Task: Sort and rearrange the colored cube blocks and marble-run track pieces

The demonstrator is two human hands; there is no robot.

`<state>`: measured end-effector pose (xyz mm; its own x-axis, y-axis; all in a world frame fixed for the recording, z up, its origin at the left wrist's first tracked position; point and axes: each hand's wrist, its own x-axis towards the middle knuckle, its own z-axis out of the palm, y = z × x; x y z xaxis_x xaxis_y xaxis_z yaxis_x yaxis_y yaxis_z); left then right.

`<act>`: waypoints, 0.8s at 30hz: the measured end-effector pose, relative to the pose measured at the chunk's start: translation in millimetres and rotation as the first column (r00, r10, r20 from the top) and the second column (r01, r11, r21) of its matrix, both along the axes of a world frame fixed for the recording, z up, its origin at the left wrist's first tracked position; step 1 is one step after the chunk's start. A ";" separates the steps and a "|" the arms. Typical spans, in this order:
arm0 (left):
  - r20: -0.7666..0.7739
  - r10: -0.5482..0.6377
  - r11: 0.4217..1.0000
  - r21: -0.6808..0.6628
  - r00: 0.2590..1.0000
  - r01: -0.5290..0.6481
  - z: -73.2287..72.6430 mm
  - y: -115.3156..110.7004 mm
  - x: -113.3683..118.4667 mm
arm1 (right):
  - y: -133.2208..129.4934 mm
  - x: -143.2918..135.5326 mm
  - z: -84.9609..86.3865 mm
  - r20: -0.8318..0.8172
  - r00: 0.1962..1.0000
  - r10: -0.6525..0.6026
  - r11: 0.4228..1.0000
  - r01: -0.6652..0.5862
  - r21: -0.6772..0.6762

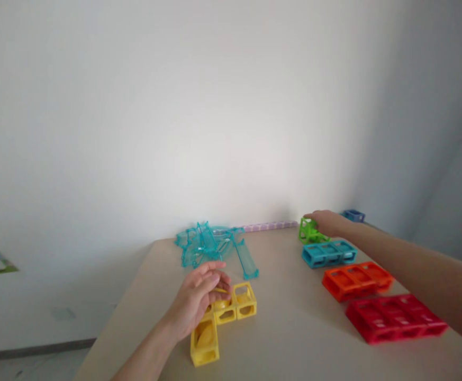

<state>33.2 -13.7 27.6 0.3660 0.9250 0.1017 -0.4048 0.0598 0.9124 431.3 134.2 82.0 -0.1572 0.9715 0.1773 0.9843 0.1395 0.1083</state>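
Several yellow open cube blocks point(246, 301) form an angled shape near the front of the table. My left hand point(199, 293) is over them with its fingers curved, hiding part of them; whether it grips anything is unclear. Farther back at the right, my right hand point(326, 222) is closed on a green frame block point(308, 231). Directly in front of that block lies a row of teal blocks point(329, 254).
Orange blocks point(356, 280) and red blocks point(395, 318) lie at the right, beside my right forearm. Transparent teal track pieces point(207, 244) are piled at the back left. A purple patterned strip point(270, 226) runs along the wall, and a blue block point(353, 215) sits at the back right.
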 end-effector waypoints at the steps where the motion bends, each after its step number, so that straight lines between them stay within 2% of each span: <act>1: 0.020 -0.008 1.000 -0.007 1.000 0.008 -0.1 0.3 -0.7 | -1.5 -2.9 -1.5 0.002 1.000 -0.008 1.000 0.008 0.000; 5: 0.176 0.003 0.999 -0.043 0.984 0.005 0.5 3.5 -6.8 | -20.1 -36.8 4.2 -0.029 0.997 -0.066 0.993 0.068 0.092; 8: 0.255 0.144 0.989 -0.020 0.956 -0.144 0.7 9.8 -15.7 | -56.1 -88.6 5.7 -0.086 0.996 -0.016 0.979 0.033 0.199; 10: 0.217 0.329 0.939 0.033 0.919 -0.343 -1.1 15.6 -21.8 | -89.0 -128.4 -3.2 -0.137 0.981 0.136 0.964 -0.100 0.246; 12: 0.093 0.539 0.832 0.094 0.837 -0.546 -5.1 21.5 -25.6 | -120.9 -162.9 -20.2 -0.331 0.825 0.458 0.882 -0.375 0.284; 13: 0.007 0.606 0.790 0.113 0.796 -0.602 -7.8 24.1 -26.2 | -133.6 -176.1 -30.7 -0.398 0.745 0.535 0.845 -0.465 0.266; 14: -0.088 0.632 0.774 0.122 0.770 -0.621 -10.7 26.3 -25.8 | -143.2 -186.0 -41.5 -0.452 0.690 0.566 0.821 -0.522 0.232; 16: -0.276 0.584 0.809 0.115 0.764 -0.576 -16.2 29.0 -22.7 | -152.5 -196.6 -61.5 -0.553 0.617 0.560 0.804 -0.567 0.181; 19: -0.471 0.419 0.900 0.103 0.776 -0.423 -21.3 29.5 -15.6 | -149.1 -196.8 -79.2 -0.675 0.537 0.507 0.784 -0.612 0.102; 22: -0.529 0.304 0.948 0.081 0.792 -0.309 -21.7 27.9 -12.1 | -142.1 -191.9 -79.8 -0.739 0.475 0.479 0.777 -0.620 0.105; 24: -0.485 0.238 0.964 0.015 0.842 -0.264 -21.1 26.0 -12.9 | -140.2 -189.6 -76.1 -0.736 0.439 0.516 0.763 -0.626 0.162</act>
